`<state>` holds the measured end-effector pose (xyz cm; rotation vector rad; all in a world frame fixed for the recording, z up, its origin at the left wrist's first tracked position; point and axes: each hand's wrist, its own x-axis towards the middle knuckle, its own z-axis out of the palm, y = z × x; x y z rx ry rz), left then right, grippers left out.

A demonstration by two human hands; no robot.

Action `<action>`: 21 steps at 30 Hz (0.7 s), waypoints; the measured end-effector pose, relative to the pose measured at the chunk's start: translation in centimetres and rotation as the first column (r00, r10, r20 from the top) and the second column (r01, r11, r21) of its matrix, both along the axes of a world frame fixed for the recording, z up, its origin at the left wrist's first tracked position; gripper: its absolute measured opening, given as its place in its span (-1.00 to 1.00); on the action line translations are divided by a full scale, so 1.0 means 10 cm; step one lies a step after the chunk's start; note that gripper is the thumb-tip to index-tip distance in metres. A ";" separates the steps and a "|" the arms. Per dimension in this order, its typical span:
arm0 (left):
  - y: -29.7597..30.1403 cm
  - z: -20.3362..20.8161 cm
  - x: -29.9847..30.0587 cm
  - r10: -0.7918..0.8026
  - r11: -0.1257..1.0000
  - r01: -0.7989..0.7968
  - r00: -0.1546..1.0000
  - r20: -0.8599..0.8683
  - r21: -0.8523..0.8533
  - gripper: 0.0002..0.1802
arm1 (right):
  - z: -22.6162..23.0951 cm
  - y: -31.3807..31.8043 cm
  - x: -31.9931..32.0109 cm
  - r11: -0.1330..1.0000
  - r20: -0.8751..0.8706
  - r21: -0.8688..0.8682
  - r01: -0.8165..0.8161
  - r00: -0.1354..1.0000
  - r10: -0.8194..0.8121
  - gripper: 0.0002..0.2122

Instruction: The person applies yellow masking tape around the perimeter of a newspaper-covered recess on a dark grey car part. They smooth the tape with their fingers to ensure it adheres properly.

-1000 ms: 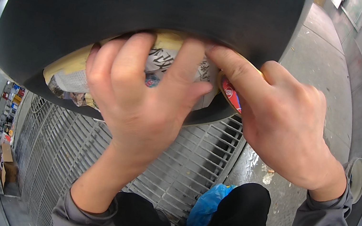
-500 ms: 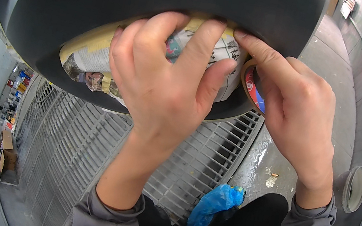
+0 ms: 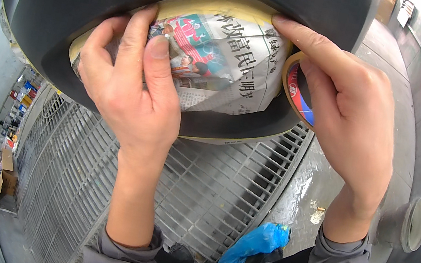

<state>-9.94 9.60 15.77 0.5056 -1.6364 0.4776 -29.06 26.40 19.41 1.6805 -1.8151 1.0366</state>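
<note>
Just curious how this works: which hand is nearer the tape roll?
Right. The right hand holds the tape roll; the left hand is farther off, to the roll's left, over the newspaper's left part.

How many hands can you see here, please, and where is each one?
2: the left hand at the left part of the newspaper, and the right hand at its upper right edge, holding a tape roll.

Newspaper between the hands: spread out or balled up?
Spread out: the newspaper shows a broad printed face, with yellow tape along its upper edge.
</note>
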 end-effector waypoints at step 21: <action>0.14 0.15 -0.17 0.031 0.995 -0.014 0.986 0.165 -0.104 -0.47 | 0.00 -0.01 0.02 0.999 0.068 -0.040 -0.033 0.997 0.036 -0.55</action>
